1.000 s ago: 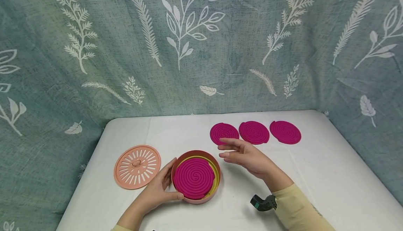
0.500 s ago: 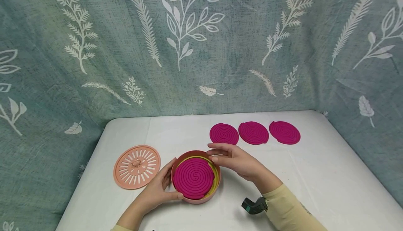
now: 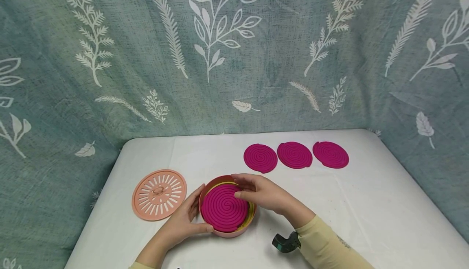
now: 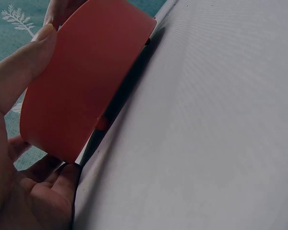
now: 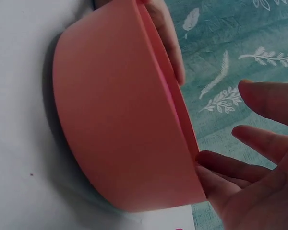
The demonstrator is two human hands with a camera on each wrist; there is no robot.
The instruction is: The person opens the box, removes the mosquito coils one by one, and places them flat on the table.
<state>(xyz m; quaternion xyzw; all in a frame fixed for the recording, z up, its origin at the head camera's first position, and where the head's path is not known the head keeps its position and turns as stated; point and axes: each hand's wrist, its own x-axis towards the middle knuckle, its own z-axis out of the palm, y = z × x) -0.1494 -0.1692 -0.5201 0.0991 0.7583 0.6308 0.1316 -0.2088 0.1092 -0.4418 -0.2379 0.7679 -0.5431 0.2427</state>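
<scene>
A round pink mosquito coil holder (image 3: 234,234) stands on the table with a magenta mosquito coil (image 3: 223,210) lying inside it. A yellow ring shows around that coil. My left hand (image 3: 183,222) grips the holder's left side, thumb at the front rim and fingers round the back; the left wrist view has the holder's outer wall (image 4: 81,76) between thumb and fingers. My right hand (image 3: 261,191) is over the holder's right rim, its thumb above the coil. In the right wrist view, the right fingers (image 5: 235,167) are loosely extended at the rim, some seemingly touching it.
Three more magenta mosquito coils (image 3: 294,155) lie in a row at the back right of the white table (image 3: 366,212). A slotted pink lid (image 3: 158,200) with a small raised middle lies left of the holder. A patterned green cloth (image 3: 275,77) hangs behind.
My right hand has moved left and slightly down, from the air right of the holder to over its right rim. The left hand and holder have stayed in place.
</scene>
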